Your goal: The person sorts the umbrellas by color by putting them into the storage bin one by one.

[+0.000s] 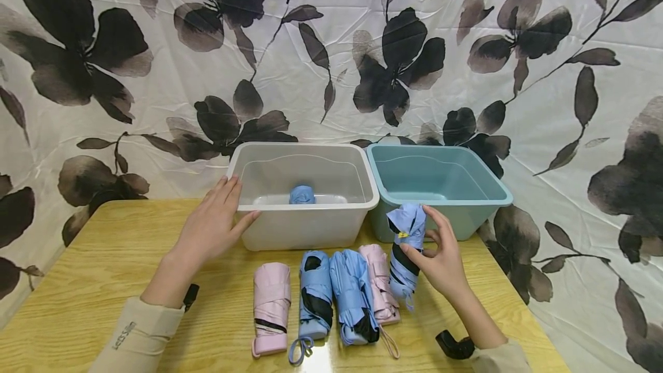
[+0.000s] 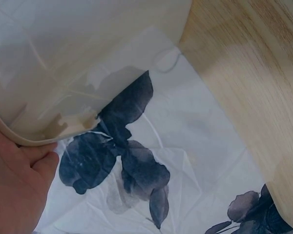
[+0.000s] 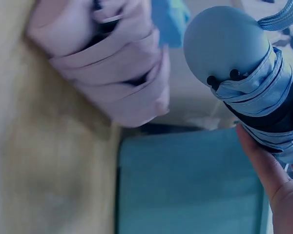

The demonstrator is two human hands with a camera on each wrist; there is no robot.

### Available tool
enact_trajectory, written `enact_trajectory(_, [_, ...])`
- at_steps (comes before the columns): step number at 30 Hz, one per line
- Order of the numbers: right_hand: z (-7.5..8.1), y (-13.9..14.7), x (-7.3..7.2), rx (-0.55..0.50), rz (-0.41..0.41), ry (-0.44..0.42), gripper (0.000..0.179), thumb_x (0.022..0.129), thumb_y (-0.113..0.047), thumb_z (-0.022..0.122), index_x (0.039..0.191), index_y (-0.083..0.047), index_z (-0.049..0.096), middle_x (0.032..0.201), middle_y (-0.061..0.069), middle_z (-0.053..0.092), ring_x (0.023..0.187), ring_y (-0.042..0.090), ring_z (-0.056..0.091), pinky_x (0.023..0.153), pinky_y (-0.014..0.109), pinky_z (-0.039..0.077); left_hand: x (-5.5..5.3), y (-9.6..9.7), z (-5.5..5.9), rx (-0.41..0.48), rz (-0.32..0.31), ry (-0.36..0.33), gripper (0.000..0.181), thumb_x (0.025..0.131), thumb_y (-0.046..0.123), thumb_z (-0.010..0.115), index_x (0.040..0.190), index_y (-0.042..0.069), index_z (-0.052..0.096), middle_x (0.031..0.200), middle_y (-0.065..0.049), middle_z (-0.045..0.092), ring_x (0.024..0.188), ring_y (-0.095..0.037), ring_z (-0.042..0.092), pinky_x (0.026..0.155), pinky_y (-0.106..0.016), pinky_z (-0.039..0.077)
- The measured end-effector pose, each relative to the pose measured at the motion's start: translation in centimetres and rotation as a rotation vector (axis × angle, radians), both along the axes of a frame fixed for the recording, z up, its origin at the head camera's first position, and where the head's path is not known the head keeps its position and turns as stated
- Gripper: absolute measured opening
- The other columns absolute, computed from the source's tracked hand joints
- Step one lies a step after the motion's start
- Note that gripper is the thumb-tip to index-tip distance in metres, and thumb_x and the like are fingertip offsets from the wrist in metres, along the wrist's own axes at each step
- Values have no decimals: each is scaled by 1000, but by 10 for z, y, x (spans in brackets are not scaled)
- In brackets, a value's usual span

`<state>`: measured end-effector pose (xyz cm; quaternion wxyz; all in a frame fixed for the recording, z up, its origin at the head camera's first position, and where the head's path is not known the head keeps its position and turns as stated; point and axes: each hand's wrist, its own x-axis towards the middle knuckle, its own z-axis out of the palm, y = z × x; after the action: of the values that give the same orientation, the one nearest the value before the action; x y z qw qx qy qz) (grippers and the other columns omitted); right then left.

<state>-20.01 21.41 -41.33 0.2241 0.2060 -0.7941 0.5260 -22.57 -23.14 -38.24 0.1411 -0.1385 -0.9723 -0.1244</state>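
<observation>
My right hand (image 1: 440, 255) holds a folded blue umbrella (image 1: 407, 226) between thumb and fingers, in front of the teal bin (image 1: 445, 204). The right wrist view has its rounded blue handle end (image 3: 224, 44) close up. At the left corner of the pale grey bin (image 1: 305, 226), my left hand (image 1: 212, 220) rests with straight fingers along the side and its thumb at the front rim. Inside that bin lies a blue bundle (image 1: 302, 194). On the table are a pink umbrella (image 1: 271, 304), two blue umbrellas (image 1: 315, 292), (image 1: 354, 292) and another pink umbrella (image 1: 380, 281), all folded.
Both bins stand side by side at the back of the wooden table (image 1: 217, 327). Behind them hangs a white floral cloth (image 1: 321, 120). Black strap pieces (image 1: 456, 345) show at both wrists. The table's right edge slants down past the right forearm.
</observation>
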Motion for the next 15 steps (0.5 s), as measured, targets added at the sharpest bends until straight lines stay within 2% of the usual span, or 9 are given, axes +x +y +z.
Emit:
enact_trajectory(3, [-2,-1,-9,-39,2,5,88,80,16,80,157,-5,42,156,9,40,102,3,61,60,15,54,0,0,0,-1,2,4,85,108,52,49,158,-13,26,167,-30,21,156,-47,15,126,-60,18])
enact_trajectory(7, [7,-7,-15,-106,33,2,87,84,13,79,158,-13,42,155,-1,40,103,6,63,61,16,56,0,0,0,-2,6,3,85,108,52,49,158,-13,26,167,-30,21,156,-47,15,126,-60,18])
enact_trajectory(15, [34,-28,-28,-258,140,28,85,84,19,74,157,-7,40,148,3,44,100,12,64,65,18,59,0,0,0,-5,8,-1,85,108,52,50,158,-13,27,168,-29,21,156,-47,15,126,-61,19])
